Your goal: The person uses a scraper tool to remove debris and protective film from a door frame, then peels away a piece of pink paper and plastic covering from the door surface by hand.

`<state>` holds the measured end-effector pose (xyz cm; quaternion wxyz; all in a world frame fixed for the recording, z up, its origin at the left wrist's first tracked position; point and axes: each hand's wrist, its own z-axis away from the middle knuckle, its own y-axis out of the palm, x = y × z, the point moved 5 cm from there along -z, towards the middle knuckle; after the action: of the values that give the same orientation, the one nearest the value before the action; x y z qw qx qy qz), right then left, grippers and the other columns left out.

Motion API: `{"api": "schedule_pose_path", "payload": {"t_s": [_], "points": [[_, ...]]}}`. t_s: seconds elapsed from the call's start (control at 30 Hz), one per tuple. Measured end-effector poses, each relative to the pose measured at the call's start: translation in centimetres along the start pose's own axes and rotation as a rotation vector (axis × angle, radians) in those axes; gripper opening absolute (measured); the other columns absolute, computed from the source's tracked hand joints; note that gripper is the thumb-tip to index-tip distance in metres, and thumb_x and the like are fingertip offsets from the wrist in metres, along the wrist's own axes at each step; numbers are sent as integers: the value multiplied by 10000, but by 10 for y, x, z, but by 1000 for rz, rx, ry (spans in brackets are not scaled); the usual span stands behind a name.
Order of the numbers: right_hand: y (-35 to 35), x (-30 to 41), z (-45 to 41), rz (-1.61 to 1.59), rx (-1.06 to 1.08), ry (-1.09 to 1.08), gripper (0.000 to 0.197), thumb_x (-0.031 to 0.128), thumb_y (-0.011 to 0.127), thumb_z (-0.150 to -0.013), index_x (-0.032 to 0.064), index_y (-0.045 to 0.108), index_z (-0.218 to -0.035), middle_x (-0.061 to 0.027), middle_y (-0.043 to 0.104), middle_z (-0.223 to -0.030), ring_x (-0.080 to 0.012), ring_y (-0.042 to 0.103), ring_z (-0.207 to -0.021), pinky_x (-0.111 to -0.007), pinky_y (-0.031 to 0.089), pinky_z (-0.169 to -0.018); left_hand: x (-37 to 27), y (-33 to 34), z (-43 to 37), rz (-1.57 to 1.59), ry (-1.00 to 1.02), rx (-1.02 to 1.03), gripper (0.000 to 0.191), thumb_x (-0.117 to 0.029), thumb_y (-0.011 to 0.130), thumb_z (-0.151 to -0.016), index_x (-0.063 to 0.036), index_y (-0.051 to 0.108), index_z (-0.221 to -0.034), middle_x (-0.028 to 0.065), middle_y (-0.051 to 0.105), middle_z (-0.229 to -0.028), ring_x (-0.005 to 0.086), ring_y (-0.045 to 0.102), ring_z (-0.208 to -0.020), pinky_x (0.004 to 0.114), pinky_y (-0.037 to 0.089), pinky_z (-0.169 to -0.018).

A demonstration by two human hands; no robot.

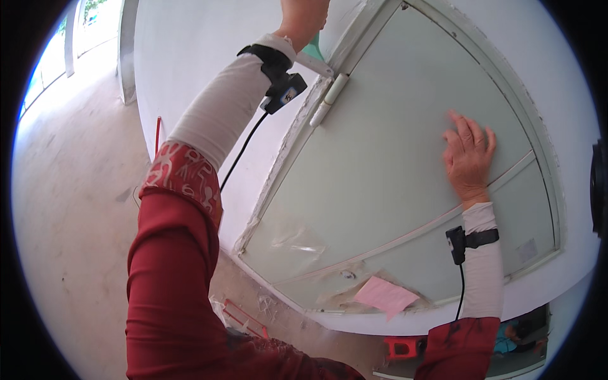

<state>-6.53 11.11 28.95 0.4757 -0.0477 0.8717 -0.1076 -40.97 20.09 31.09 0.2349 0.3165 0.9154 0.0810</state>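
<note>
My left hand reaches up beside the upper corner of a pale green door panel, partly cut off by the top of the view. It grips a green-handled scraper; most of the handle is hidden behind the hand. The scraper's wide, pale blade lies at the white wall beside the door frame. Just below the blade is a white cylindrical hinge. My right hand is empty, fingers apart and slightly bent, in front of the panel; whether it touches the panel I cannot tell.
Pink paper and clear plastic film are on the lower door. A red stool stands at the lower right, near a person in blue. A red metal frame lies on the dusty floor. Cables hang from both wrist devices.
</note>
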Motion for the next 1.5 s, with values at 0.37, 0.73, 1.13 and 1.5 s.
{"api": "schedule_pose_path", "payload": {"t_s": [0.37,0.73,1.13,1.5], "points": [[-2,0,2,16,42,6,229,93,624,-740,171,537,-937,37,507,-1324,-173,475,-1173,-468,286,-1021,3,7,7,433,-510,115,372,-327,690,-813,-5,540,-701,40,497,-535,126,457,-459,334,381,-420],[-3,-1,5,17,27,-1,222,89,633,-722,165,552,-914,49,507,-1320,-166,470,-1173,-465,291,-1014,25,14,59,306,-435,307,436,-391,727,-805,-40,501,-683,10,502,-543,85,462,-435,258,380,-406],[1,-2,8,11,13,-13,211,86,619,-738,180,556,-917,60,503,-1321,-160,466,-1174,-439,278,-1025,22,-11,60,140,-414,163,453,-385,653,-835,63,592,-860,236,595,-722,362,612,-701,429,464,-609],[4,1,4,34,-10,-13,198,88,607,-747,187,550,-908,72,502,-1322,-157,463,-1174,-446,286,-1014,52,-15,161,255,-388,335,416,-368,742,-784,20,594,-777,79,545,-580,127,482,-556,310,440,-558]]}}
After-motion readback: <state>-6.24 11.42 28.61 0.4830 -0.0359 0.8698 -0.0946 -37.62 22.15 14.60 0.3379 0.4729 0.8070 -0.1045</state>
